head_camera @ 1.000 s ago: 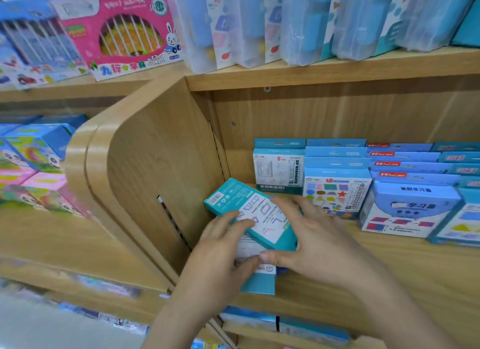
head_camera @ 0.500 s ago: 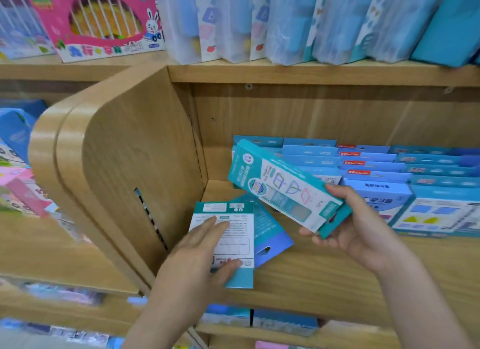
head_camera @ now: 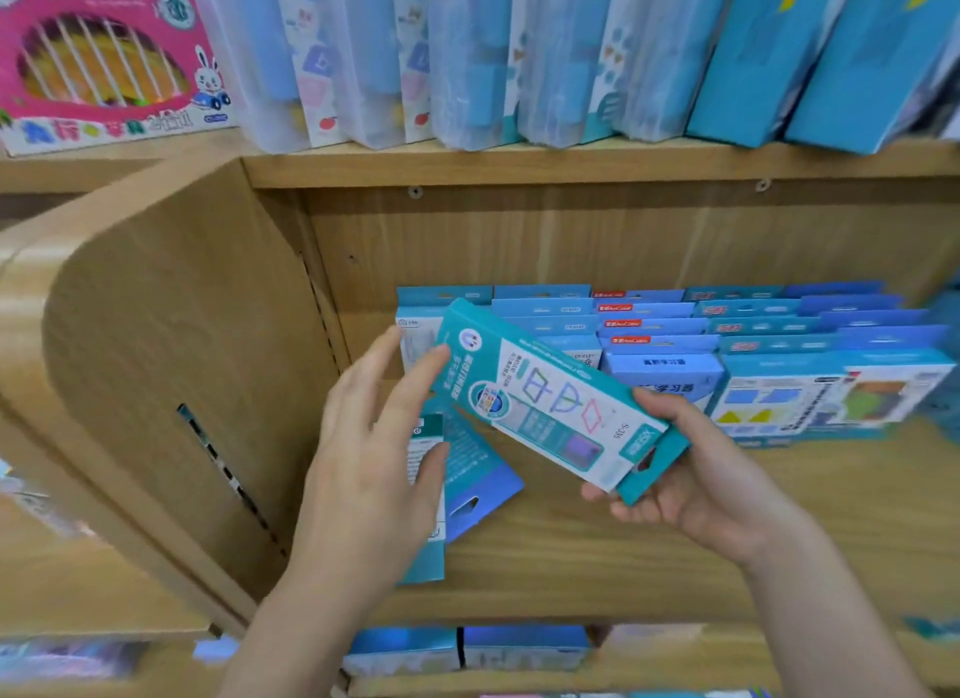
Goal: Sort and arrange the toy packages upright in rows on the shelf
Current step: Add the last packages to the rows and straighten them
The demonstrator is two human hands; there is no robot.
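One package [head_camera: 550, 401] over wooden shelf [head_camera: 649, 557], curved panel [head_camera: 182, 359]

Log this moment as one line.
right hand: grips teal package, tilted above shelf | left hand: open, fingers by its upper end | loose packages: two flat on shelf | rows: upright behind

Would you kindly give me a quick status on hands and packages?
Right grip holds teal package, tilted above shelf. Left grip open, fingers by its upper end. Two loose packages lie flat beneath, not yet upright.
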